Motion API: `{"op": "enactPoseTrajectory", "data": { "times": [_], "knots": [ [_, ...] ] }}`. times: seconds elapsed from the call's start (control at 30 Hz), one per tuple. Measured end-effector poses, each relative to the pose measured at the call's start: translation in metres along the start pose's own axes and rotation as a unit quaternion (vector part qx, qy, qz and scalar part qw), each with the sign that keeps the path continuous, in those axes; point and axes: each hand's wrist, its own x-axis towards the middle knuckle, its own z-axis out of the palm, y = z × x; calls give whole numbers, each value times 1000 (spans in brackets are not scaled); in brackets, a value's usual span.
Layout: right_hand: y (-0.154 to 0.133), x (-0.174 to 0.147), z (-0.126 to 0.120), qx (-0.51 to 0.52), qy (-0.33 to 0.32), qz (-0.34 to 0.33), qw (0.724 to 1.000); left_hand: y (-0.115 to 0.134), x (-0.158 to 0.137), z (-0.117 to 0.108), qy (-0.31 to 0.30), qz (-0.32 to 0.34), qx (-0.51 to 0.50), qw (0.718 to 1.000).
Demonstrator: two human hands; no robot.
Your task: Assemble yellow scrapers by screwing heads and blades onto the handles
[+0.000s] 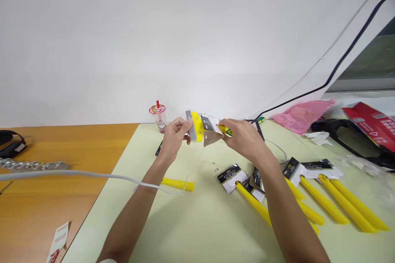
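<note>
Up in front of me is a scraper [197, 126] with a yellow head, a grey metal blade and a yellow-and-green handle end. My left hand [175, 136] pinches the blade at its left side. Around the handle end, the fingers of my right hand [244, 137] are wrapped. Between the hands, a folded black, white and brown cardboard tag [211, 126] hangs around the scraper's neck. Beneath, small metal screws [216, 169] lie on the table. A yellow tube [178, 184] rests by my left forearm.
Several yellow tubes with tags [324, 199] lie at right, partly behind my right forearm. A lidded cup [158, 119] stands near the wall. Pink plastic [302, 115] and a red package [370, 125] sit at far right. A white cable [101, 176] crosses above my left forearm.
</note>
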Motion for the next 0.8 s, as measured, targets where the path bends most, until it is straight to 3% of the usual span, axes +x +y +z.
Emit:
{"op": "enactPoseTrajectory", "data": {
  "times": [0.37,0.6,0.8],
  "knots": [
    [2,0,1,1,0,-3,1000,-6,4,-1,-1,8,15,1000],
    [2,0,1,-5,3,0,1000,-7,4,-2,-39,-23,-1,999],
    [2,-2,-1,-2,4,-3,1000,-5,2,1,-26,-8,25,999]
  ]
}}
